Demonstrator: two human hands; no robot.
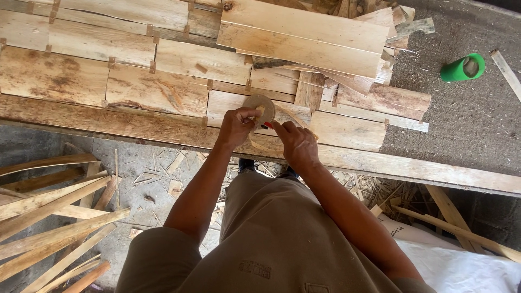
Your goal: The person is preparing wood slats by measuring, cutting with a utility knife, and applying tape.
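Note:
My left hand (236, 126) grips a round roll of brown paper tape (260, 104) over the wooden workbench. My right hand (296, 142) pinches the loose end of the tape, a thin strip (260, 145) curling down between the two hands; something small and red shows at its fingertips. Under the hands lie thin wood veneer sheets (157, 89) laid side by side and joined by short brown tape patches.
A stack of veneer boards (304, 38) sits at the bench's far side. A green cup (462, 68) lies on the grey surface at the right. Wood strips (49, 217) are piled on the floor at the left, a white sack (461, 266) at the lower right.

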